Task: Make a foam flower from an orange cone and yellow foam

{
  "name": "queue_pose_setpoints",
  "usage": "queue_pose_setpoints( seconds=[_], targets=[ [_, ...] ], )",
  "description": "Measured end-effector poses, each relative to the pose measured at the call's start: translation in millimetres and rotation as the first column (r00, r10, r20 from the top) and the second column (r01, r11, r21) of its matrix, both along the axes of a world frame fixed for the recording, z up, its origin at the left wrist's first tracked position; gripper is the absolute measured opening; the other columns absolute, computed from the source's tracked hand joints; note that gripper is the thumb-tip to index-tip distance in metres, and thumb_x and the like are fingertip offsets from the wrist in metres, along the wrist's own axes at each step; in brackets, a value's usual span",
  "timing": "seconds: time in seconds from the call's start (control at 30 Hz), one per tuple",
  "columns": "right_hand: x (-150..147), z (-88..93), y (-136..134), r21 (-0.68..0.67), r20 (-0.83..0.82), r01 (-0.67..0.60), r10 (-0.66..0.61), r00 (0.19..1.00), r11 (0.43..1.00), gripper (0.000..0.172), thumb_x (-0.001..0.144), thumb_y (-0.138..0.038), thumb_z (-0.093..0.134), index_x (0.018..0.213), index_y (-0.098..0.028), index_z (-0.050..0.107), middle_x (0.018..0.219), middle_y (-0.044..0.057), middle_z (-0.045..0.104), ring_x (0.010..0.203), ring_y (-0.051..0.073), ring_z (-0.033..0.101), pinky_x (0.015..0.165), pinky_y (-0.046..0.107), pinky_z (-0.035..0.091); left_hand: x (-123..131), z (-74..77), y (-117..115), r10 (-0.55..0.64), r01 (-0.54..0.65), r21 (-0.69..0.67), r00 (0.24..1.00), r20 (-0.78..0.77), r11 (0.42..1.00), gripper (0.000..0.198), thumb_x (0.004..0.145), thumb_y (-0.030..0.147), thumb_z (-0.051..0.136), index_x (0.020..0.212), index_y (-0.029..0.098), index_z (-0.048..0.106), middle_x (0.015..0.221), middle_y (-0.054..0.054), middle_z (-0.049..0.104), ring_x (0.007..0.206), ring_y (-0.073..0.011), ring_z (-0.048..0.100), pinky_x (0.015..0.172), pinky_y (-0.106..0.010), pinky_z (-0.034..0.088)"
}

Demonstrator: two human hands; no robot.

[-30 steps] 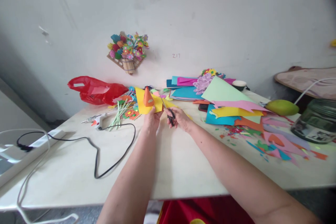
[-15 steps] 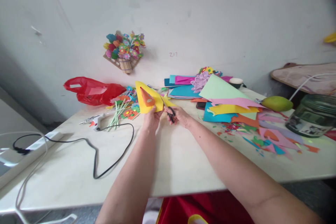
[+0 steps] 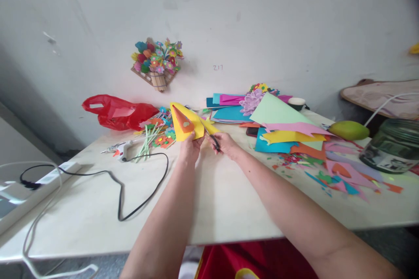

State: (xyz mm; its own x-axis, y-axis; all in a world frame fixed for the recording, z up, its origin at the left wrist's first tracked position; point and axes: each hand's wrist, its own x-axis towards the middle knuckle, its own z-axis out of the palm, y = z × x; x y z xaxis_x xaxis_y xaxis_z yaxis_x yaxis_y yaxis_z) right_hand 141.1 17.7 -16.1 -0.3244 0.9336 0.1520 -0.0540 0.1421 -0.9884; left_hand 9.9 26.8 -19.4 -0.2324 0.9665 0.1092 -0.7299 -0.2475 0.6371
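My left hand (image 3: 190, 146) is closed on the lower edge of a yellow craft sheet (image 3: 197, 130), raised above the table. An orange pointed piece (image 3: 182, 120) with a small pale patch lies against that sheet, near my left thumb. Dark-handled scissors (image 3: 214, 142) are in my right hand (image 3: 224, 144), its fingers wrapped round the handles. The scissor blades lie at the right edge of the yellow sheet, and a yellow strip stands off to the right of them. How much of the cut is through I cannot tell.
A glue gun (image 3: 123, 151) with a looping black cord lies at left, near pale green stems (image 3: 149, 141) and a red plastic bag (image 3: 121, 113). Coloured sheets (image 3: 288, 120), scraps (image 3: 343, 174), a green-yellow fruit (image 3: 348, 130) and a glass jar (image 3: 391, 146) occupy the right.
The scissor handles have come closer together in my right hand, and the yellow strip stands further apart from the sheet. The whole view has shifted slightly.
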Motion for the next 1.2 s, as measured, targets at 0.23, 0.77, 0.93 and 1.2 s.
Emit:
queue_pose_setpoints(
  seconds=[0.23,0.77,0.93,1.2],
  targets=[
    [-3,-1.1,4,-0.032,0.015,0.012,-0.012,1.000,0.999,0.030,0.067,-0.041,0.070,0.066,-0.016,0.053,0.045,-0.007,0.049,0.031,0.004,0.041,0.030,0.016,0.030,-2,-3.2,4,0.016,-0.016,-0.019,1.000,-0.006,1.000,0.030,0.074,0.010,0.053,0.103,0.015,0.055,0.092,-0.009,0.067,0.089,-0.0222,0.065,0.081,-0.038,0.052],
    [-4,3.9,-5,0.007,0.010,-0.021,0.021,1.000,1.000,0.053,0.068,-0.034,0.071,0.112,-0.018,0.047,0.045,-0.010,0.052,0.031,0.007,0.044,0.029,0.016,0.032,-12,-1.1,0,-0.006,-0.005,0.153,0.997,0.076,0.988,0.041,0.063,0.013,0.047,0.101,0.020,0.059,0.101,-0.004,0.067,0.102,-0.0233,0.059,0.089,-0.041,0.046],
    [3,3.6,-2,-0.025,0.060,-0.110,0.111,0.992,0.994,0.040,0.077,-0.045,0.060,0.104,-0.016,0.057,0.052,-0.003,0.058,0.033,0.007,0.048,0.028,0.015,0.024,-11,1.1,0,0.012,-0.017,0.135,0.999,0.037,0.991,0.043,0.062,0.011,0.044,0.101,0.020,0.060,0.100,-0.004,0.067,0.105,-0.0211,0.058,0.090,-0.035,0.045],
    [17,13.8,-5,-0.063,0.033,-0.219,0.222,0.975,0.974,0.042,0.077,-0.054,0.053,0.088,-0.013,0.058,0.056,0.001,0.060,0.039,0.010,0.054,0.032,0.017,0.027,-12,-1.9,3,-0.085,0.076,0.087,0.991,0.100,0.993,0.043,0.062,0.011,0.045,0.101,0.018,0.061,0.098,-0.006,0.067,0.103,-0.0221,0.059,0.091,-0.036,0.045]
  ],
)
